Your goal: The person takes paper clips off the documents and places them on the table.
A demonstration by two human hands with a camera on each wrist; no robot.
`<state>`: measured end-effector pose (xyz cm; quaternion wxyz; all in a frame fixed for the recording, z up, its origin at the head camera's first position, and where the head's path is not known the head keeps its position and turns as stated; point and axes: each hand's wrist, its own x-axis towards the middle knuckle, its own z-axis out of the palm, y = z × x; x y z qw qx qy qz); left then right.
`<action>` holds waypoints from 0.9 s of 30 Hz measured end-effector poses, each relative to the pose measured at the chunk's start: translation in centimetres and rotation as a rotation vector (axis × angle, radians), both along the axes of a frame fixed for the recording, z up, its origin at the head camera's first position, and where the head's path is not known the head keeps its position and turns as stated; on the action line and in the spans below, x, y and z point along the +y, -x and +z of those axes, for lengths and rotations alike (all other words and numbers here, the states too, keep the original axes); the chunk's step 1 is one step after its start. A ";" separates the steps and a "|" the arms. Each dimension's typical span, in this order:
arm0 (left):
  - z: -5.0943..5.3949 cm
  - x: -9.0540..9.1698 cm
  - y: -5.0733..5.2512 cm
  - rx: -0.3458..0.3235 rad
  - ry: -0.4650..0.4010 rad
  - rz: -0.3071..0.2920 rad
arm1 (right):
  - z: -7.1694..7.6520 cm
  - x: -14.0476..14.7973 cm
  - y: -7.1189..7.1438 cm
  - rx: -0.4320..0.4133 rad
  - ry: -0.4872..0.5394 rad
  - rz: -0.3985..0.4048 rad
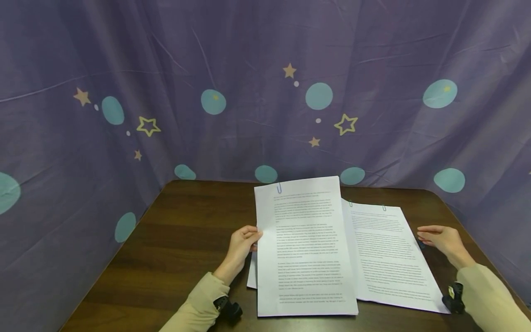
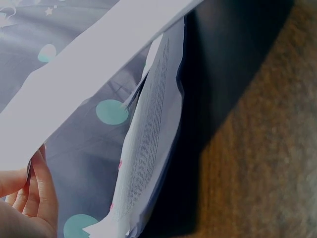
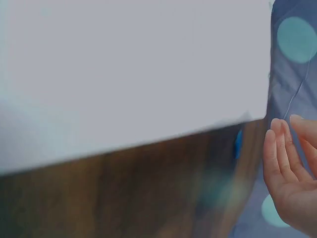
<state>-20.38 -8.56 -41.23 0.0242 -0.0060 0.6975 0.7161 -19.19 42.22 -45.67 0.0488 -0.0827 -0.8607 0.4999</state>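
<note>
My left hand (image 1: 242, 242) pinches the left edge of a clipped stack of printed paper (image 1: 304, 258), raised above the table. A blue paper clip (image 1: 279, 188) sits on its top edge. In the left wrist view the thumb and fingers (image 2: 45, 191) grip the paper's edge. Partly behind that stack, other printed sheets (image 1: 390, 258) lie on the table, with greenish paper clips (image 1: 384, 208) along the top. My right hand (image 1: 444, 242) hovers just right of these sheets, fingers loosely bent, holding nothing. Beside its fingertips is a small blue object (image 3: 238, 145), too little seen to name.
The brown wooden table (image 1: 178, 240) reaches back to a purple curtain (image 1: 249, 138) with stars and teal spots. A white paper corner (image 1: 251, 276) sticks out at the lower left of the raised stack. Dark wrist cameras sit on both sleeves.
</note>
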 end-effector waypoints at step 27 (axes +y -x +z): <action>0.0 0.0 -0.1 0.002 0.012 -0.001 | 2.1 -8.2 6.6 0.306 0.013 0.241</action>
